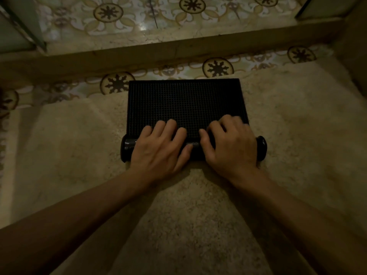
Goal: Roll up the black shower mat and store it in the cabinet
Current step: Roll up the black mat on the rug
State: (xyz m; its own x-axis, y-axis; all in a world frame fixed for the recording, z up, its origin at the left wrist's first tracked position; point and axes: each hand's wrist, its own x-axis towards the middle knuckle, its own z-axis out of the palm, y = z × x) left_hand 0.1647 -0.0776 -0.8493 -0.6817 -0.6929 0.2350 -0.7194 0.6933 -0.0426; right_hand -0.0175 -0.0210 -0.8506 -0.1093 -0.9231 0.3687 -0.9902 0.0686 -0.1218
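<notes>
The black shower mat lies on a beige rug in the middle of the head view. Its near end is wound into a thick roll that sticks out past both hands; the far part lies flat, showing a fine grid texture. My left hand presses on the left half of the roll, fingers spread over onto the flat part. On the right half sits my right hand, fingers curled over the top of the roll. No cabinet can be identified in view.
The beige rug covers the floor around and under the mat. Patterned floor tiles show beyond it. A raised stone step crosses the view behind the mat. Glass panel edges stand at the top left and top right.
</notes>
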